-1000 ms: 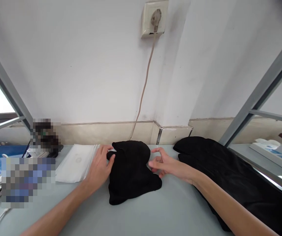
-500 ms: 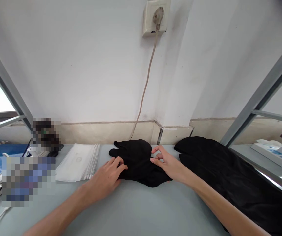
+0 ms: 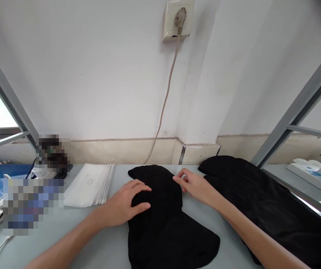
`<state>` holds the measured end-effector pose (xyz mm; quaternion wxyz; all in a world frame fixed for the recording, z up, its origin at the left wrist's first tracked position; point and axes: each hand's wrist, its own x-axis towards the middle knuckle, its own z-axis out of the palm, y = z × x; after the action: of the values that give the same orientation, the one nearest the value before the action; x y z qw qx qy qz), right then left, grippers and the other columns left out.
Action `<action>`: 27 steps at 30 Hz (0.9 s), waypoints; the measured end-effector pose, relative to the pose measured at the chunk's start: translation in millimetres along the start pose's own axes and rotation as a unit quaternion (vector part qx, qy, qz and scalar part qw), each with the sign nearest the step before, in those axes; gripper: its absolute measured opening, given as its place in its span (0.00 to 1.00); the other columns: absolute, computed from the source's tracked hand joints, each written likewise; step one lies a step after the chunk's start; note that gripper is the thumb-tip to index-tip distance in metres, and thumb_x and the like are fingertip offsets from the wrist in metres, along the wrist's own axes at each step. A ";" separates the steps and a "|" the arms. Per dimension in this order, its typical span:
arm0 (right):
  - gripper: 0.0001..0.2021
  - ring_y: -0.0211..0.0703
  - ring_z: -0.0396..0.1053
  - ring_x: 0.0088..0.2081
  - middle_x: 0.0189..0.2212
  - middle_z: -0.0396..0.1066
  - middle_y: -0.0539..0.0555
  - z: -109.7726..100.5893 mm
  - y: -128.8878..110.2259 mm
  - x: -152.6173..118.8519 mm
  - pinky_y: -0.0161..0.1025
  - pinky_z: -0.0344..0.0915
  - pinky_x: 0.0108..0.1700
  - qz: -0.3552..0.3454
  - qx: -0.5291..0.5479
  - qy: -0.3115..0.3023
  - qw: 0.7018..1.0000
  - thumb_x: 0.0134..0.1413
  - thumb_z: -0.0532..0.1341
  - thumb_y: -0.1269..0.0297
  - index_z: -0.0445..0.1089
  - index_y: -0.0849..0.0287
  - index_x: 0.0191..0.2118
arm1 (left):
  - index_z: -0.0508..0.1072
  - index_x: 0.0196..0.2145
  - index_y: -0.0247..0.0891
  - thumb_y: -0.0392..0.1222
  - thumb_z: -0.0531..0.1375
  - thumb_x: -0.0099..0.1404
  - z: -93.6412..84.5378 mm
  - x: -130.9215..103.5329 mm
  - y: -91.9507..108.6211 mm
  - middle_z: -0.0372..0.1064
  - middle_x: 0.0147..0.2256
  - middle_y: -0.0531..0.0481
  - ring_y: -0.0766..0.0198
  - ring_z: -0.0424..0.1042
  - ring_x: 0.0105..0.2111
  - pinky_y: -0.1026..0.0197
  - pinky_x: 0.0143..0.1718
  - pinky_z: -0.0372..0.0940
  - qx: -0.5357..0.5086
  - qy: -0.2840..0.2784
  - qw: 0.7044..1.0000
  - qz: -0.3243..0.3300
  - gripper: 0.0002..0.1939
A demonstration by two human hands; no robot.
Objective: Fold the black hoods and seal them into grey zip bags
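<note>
A black cloth piece (image 3: 166, 228), rounded at the top and flaring at the bottom like a hood, lies spread on the grey table (image 3: 101, 250). My left hand (image 3: 122, 201) rests at its left edge, thumb and fingers apart over the fabric. At the upper right edge, my right hand (image 3: 192, 185) has thumb and forefinger closed together on the cloth's border. To the right lies a pile of similar black cloth (image 3: 269, 209), partly behind my right forearm.
A stack of white translucent zip bags (image 3: 89, 186) sits on the left, with blurred items and cables beyond. Grey metal frame bars (image 3: 297, 101) rise on both sides. A cord (image 3: 166, 97) runs down the wall from a socket (image 3: 178, 20) behind the table.
The black cloth was bunched up and now lies unfolded, reaching toward me. My left hand's fingers have spread; my right hand remains by the upper right edge.
</note>
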<state>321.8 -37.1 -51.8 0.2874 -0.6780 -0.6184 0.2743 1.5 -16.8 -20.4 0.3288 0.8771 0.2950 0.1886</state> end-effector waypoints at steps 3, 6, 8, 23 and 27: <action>0.13 0.50 0.67 0.30 0.21 0.66 0.48 14.2 6.3 6.1 0.40 0.57 0.33 -0.016 -0.008 0.031 0.999 0.61 0.63 0.49 0.64 0.52 0.38 | 0.67 0.68 0.54 0.60 0.64 0.70 8.7 3.1 -21.8 0.57 0.70 0.45 0.42 0.54 0.70 0.35 0.71 0.47 0.086 -0.035 0.995 0.045 0.32; 0.14 0.45 0.64 0.25 0.20 0.64 0.46 13.4 4.1 7.2 0.38 0.56 0.28 -0.027 0.030 -0.009 0.999 0.60 0.64 0.50 0.62 0.52 0.33 | 0.72 0.63 0.56 0.65 0.69 0.61 2.0 5.5 -31.6 0.59 0.70 0.47 0.39 0.52 0.72 0.30 0.73 0.36 0.096 -0.081 0.990 0.061 0.35; 0.16 0.40 0.59 0.20 0.18 0.65 0.45 5.9 1.1 7.1 0.37 0.56 0.24 -0.027 0.073 -0.053 0.996 0.61 0.62 0.46 0.62 0.52 0.33 | 0.79 0.56 0.55 0.64 0.70 0.61 -3.0 6.8 -31.4 0.69 0.64 0.47 0.41 0.58 0.70 0.31 0.73 0.38 0.086 -0.065 0.991 0.075 0.28; 0.26 0.35 0.58 0.19 0.21 0.68 0.45 16.8 -5.5 8.6 0.36 0.55 0.26 -0.034 0.148 -0.123 0.981 0.63 0.58 0.36 0.71 0.57 0.46 | 0.65 0.68 0.48 0.70 0.67 0.60 7.5 5.6 -39.9 0.57 0.70 0.41 0.36 0.56 0.70 0.33 0.68 0.54 0.137 -0.029 0.989 0.048 0.45; 0.21 0.34 0.51 0.18 0.14 0.64 0.43 9.0 -9.2 4.7 0.35 0.47 0.24 -0.017 0.135 -0.198 0.971 0.58 0.66 0.40 0.69 0.56 0.34 | 0.66 0.68 0.52 0.66 0.72 0.57 7.4 4.1 -35.1 0.57 0.71 0.44 0.38 0.53 0.71 0.34 0.71 0.49 0.094 -0.066 0.991 0.072 0.46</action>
<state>309.4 -31.3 -51.3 0.2524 -0.5543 -0.6321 0.4791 -5.4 3.8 -49.3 0.2492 0.9336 0.2256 0.1246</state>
